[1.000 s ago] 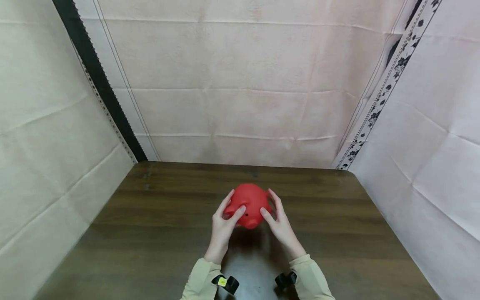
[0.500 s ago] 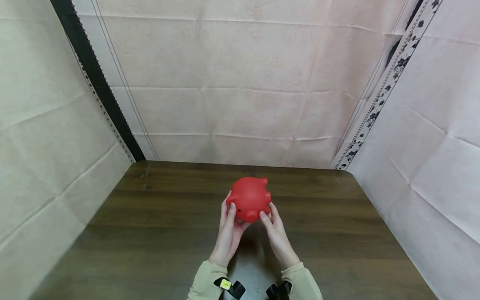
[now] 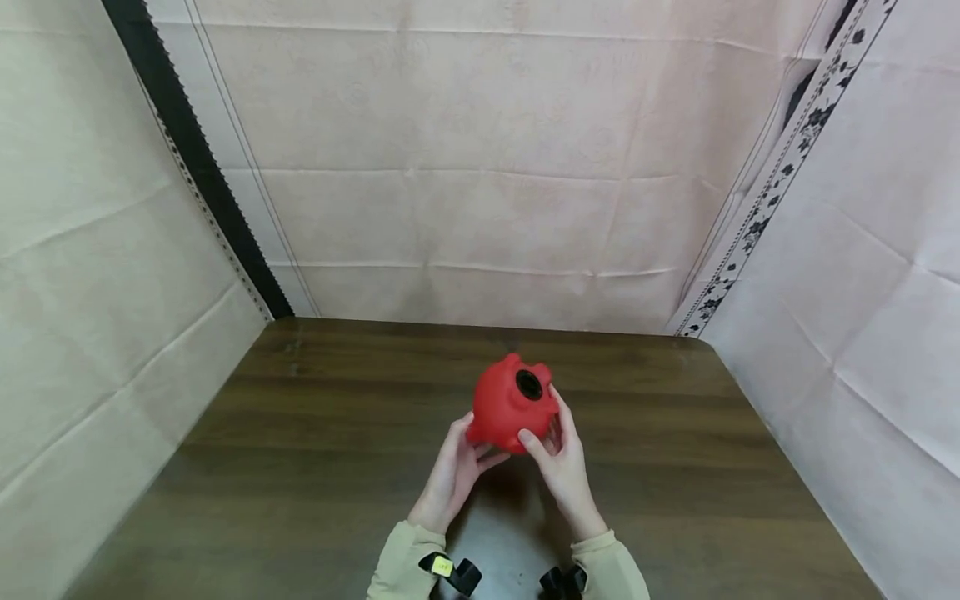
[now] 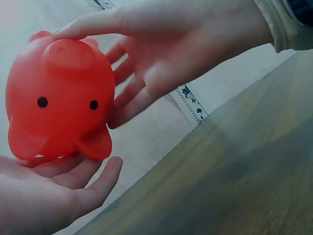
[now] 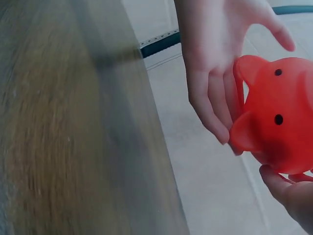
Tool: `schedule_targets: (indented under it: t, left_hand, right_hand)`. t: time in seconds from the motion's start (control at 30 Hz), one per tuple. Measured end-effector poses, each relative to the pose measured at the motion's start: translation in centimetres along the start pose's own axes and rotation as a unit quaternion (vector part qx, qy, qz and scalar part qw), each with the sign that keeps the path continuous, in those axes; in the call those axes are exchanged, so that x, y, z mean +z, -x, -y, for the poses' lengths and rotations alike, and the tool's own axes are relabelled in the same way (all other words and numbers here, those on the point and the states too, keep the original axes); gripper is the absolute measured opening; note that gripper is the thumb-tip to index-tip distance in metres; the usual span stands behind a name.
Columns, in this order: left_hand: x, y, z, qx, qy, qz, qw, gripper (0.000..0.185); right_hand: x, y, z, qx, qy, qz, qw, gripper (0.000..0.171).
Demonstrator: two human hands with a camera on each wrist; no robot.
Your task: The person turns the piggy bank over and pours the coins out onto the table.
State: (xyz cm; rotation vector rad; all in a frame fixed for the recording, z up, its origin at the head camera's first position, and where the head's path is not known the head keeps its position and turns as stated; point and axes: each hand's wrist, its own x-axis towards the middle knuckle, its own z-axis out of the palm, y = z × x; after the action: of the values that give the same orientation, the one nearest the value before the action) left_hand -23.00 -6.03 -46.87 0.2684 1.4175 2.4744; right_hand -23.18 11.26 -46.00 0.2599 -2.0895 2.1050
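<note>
A red pig-shaped piggy bank (image 3: 498,410) is held up over the table, its underside with a round black plug (image 3: 528,384) turned toward the head camera. My right hand (image 3: 564,462) grips it, thumb on the near side and fingers behind. My left hand (image 3: 450,477) touches it from the left with fairly straight fingers, its thumb standing off the body in the right wrist view. In the left wrist view the pig's snout (image 4: 70,58) and two black eyes show, while the left fingers (image 4: 80,171) lie under the ears.
A brown wood-grain table (image 3: 315,467) spreads below both hands. White cloth walls (image 3: 465,167) enclose its back and sides, with a black strip (image 3: 206,167) at left and a floral border (image 3: 780,183) at right. Black camera mounts (image 3: 461,575) sit at the wrists.
The piggy bank has been turned so that its face swings away and its plugged underside shows. My left thumb has come off its front; the right hand has shifted farther along its side.
</note>
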Motion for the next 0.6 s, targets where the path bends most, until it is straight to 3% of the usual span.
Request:
schedule_targets:
  t: [0.27, 0.6]
  left_hand:
    - [-0.6, -0.4, 0.8, -0.014, 0.055, 0.024, 0.9981, 0.05]
    - [-0.6, -0.6, 2.5, -0.062, 0.15, 0.006, 0.9867, 0.057]
  right_hand:
    - [0.8, 1.1, 0.4, -0.022, 0.092, -0.01, 0.995, 0.08]
    - [1.6, 2.2, 0.7, -0.032, 0.152, -0.027, 0.987, 0.085]
